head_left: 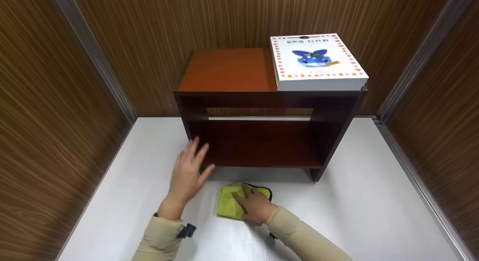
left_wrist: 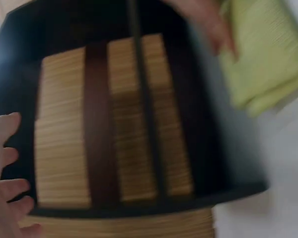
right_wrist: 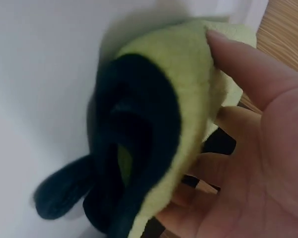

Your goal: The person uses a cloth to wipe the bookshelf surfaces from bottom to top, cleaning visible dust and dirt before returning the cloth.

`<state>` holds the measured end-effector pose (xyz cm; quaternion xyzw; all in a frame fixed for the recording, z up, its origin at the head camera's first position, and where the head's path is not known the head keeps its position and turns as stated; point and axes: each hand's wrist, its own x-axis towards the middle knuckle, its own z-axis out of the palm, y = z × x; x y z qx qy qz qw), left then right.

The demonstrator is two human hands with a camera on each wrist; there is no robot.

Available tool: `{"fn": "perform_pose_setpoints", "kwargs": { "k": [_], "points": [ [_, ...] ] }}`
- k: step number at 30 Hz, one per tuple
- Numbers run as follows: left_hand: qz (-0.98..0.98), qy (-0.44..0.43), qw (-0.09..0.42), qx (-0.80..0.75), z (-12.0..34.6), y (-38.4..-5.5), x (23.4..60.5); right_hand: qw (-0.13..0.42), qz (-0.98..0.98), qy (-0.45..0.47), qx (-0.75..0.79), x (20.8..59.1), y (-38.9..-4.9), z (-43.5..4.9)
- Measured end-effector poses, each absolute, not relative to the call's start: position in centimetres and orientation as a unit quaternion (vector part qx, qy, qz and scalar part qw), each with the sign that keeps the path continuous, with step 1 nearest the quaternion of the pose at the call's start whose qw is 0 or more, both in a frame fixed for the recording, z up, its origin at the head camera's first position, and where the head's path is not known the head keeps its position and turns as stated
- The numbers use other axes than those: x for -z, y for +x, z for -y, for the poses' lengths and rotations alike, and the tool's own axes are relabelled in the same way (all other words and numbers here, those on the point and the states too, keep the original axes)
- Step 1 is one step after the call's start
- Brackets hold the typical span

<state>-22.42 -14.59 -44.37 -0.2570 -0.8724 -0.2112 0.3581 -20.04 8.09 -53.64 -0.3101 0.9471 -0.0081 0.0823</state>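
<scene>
A folded yellow-green cloth (head_left: pixel 229 202) with a dark trim lies on the white surface in front of a dark brown shelf (head_left: pixel 258 143). My right hand (head_left: pixel 259 207) grips the cloth. The right wrist view shows the thumb on one side of the cloth (right_wrist: pixel 191 64) and the fingers behind it, with the dark trim bunched and looped. My left hand (head_left: pixel 186 176) is raised beside the shelf's front left edge, fingers spread and holding nothing. It also shows, partly cut off, at the left of the left wrist view.
A thick white book (head_left: pixel 316 62) with a butterfly on its cover lies on the right half of the shelf's orange-brown top (head_left: pixel 228 70). Wood-grain panels (head_left: pixel 56 103) enclose the white table (head_left: pixel 359 201) on the left, back and right.
</scene>
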Motion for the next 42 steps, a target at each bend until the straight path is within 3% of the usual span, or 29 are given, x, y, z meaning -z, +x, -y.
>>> {"fn": "perform_pose_setpoints", "kwargs": {
  "k": [6,13,20,23,31,37,42],
  "points": [
    [0.799,-0.25,0.477,0.268,16.4,-24.6,40.1,0.05,-0.957,-0.285,-0.031,54.3,-21.1,-6.9],
    [0.769,-0.274,0.515,0.261,16.7,-26.3,35.1,0.003,-0.958,-0.286,-0.024,54.8,-22.4,-6.0],
    [0.783,-0.297,0.481,0.259,16.2,-28.1,32.0,-0.064,-0.954,-0.291,-0.025,55.3,-23.0,-6.2],
    [0.789,-0.299,0.471,0.258,16.2,-28.7,31.5,-0.042,-0.959,-0.277,0.04,55.1,-23.7,-6.5],
    [0.818,-0.285,0.459,0.199,15.7,-28.3,29.2,0.079,-0.954,-0.211,0.198,54.2,-25.8,-6.5],
    [0.853,-0.285,0.426,0.104,14.5,-28.0,27.1,0.116,-0.92,-0.178,0.33,54.1,-27.6,-4.7],
    [0.892,-0.261,0.369,-0.01,13.0,-27.1,27.3,0.118,-0.891,-0.138,0.417,54.8,-28.7,-2.5]
  ]
}}
